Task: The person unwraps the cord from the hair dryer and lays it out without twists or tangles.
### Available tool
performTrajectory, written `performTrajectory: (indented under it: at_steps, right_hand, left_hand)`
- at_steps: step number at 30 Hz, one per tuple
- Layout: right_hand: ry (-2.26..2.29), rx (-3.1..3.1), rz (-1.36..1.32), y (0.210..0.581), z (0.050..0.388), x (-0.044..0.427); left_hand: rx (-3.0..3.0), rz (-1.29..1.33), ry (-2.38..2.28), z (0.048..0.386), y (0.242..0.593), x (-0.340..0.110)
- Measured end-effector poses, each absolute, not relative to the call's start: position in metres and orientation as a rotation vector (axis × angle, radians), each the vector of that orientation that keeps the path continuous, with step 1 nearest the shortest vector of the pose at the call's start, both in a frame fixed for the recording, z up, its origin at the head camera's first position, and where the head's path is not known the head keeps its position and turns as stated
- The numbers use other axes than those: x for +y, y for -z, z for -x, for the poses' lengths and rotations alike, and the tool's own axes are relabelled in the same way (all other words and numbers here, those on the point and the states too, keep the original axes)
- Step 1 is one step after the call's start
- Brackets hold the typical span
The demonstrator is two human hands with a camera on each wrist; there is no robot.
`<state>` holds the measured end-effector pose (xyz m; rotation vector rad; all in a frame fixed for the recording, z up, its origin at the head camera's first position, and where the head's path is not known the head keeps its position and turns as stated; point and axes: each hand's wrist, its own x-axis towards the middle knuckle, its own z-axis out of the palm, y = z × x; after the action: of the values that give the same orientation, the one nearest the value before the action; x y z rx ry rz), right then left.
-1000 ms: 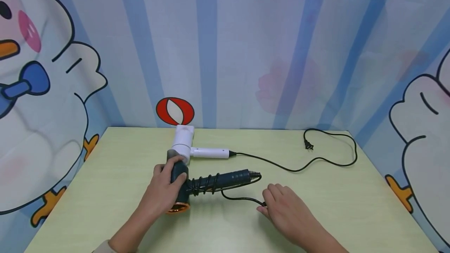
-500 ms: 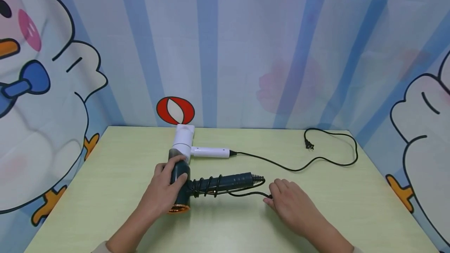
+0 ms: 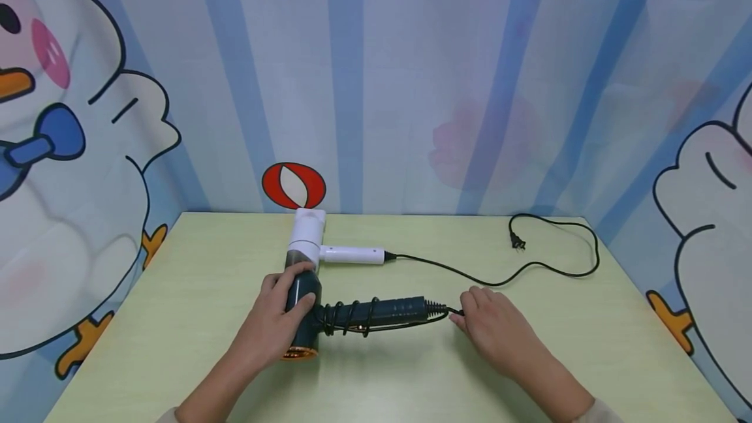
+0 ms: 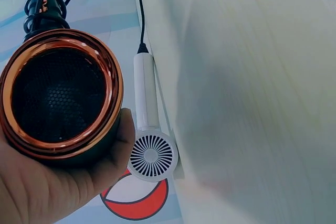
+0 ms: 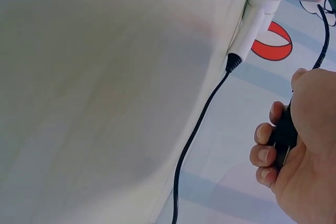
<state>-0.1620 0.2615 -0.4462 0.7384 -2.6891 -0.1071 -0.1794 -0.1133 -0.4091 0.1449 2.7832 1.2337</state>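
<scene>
My left hand (image 3: 269, 325) grips the barrel of a dark blue-green hair dryer (image 3: 399, 309). Its copper-rimmed end (image 4: 114, 80) faces the left wrist camera, and its handle points right with a black cord (image 3: 369, 318) coiled round it. In my right hand (image 3: 501, 335) is the cord's black plug (image 5: 285, 129), fingers curled round it and metal prongs showing in the right wrist view. That hand is just right of the handle's end. From the head camera the plug is hidden by the hand.
Behind the dark dryer lies a white hair dryer (image 3: 352, 255), close to my left fingertips. Its black cord (image 3: 493, 284) loops right across the pale table (image 3: 376, 384) to a plug (image 3: 517, 242). A printed duck curtain (image 3: 399, 83) stands behind the table.
My right hand has moved up and right with the plug, drawing the loose cord closer to the handle's end. The dark dryer's handle has swung slightly downward; my left hand has barely moved.
</scene>
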Motion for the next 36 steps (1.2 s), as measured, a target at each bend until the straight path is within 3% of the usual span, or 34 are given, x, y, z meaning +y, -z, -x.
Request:
performTrajectory:
  at_steps: [36]
  right_hand:
    - [0.139,-2.57,-0.596,0.427,0.188,0.255]
  left_hand:
    - [2.767,-0.199,-1.204,0.172,0.412,-0.115]
